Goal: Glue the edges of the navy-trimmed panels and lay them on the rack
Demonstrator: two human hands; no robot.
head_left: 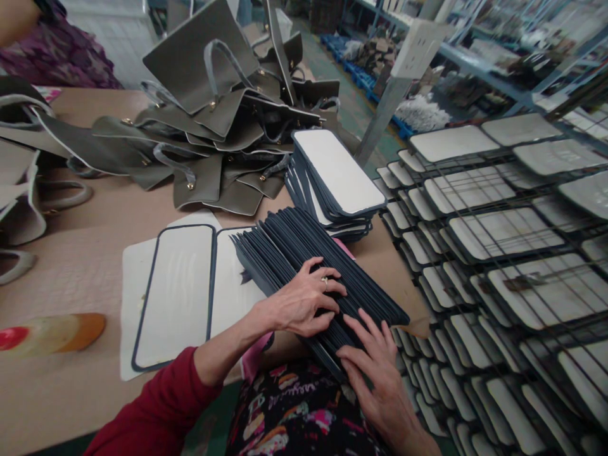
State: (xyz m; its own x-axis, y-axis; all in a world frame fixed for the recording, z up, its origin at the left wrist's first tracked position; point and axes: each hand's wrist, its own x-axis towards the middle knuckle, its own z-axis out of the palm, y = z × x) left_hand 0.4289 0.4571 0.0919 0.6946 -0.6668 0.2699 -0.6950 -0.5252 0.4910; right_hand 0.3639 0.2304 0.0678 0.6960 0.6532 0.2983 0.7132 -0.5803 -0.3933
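A row of dark-edged panels [327,253] stands on edge, packed close together, at the table's near right corner. My left hand [308,301] rests on top of the row, its fingers bent and apart, a ring on one finger. Lower right, my right hand [373,358] lies against the near end of the same row with its fingers spread. Behind the row is a pile of flat panels, a white one [339,171] on top. Left of the row, a white panel with a dark border [178,291] lies on white sheets.
Grey-brown bag pieces with handles [204,126] heap up at the back of the table [85,253]. A bottle with a red cap [57,332] lies at left. Wire racks holding many panels [503,228] fill the right side. Another person's patterned clothing [61,50] shows at upper left.
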